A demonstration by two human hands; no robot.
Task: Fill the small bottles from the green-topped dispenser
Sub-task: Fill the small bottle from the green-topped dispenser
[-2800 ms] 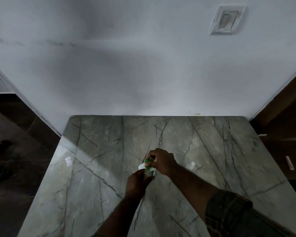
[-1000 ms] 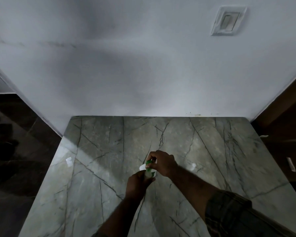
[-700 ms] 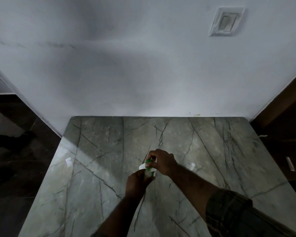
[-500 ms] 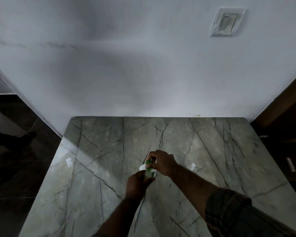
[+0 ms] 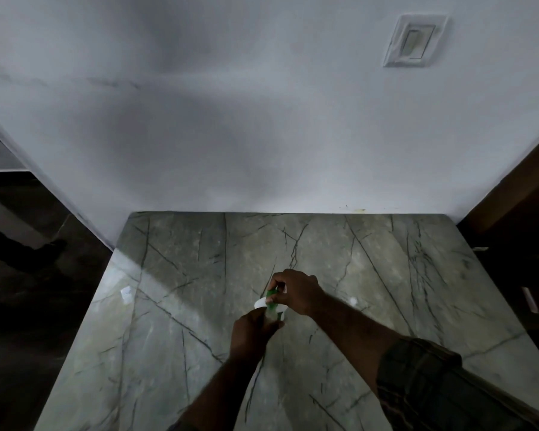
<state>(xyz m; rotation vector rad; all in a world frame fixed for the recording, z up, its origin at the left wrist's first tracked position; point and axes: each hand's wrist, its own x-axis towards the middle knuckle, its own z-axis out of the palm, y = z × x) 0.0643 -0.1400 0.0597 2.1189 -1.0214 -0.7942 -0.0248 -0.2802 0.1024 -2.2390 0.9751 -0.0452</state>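
Hardly anything has shifted: both hands stay together over the middle of the marble counter (image 5: 168, 337). The right hand (image 5: 296, 293) pinches the green-topped dispenser (image 5: 272, 295) from above. The left hand (image 5: 251, 334) curls round a mostly hidden small bottle (image 5: 274, 318) just beneath. Both are probably light, slick plastic, best gripped round the body.

The right arm (image 5: 349, 325) wears a dark sleeve (image 5: 423, 381) with faint check lines. Its thick cuff ends partway up the arm. The left hand (image 5: 251, 334) and the right hand (image 5: 296, 290) are both bare.
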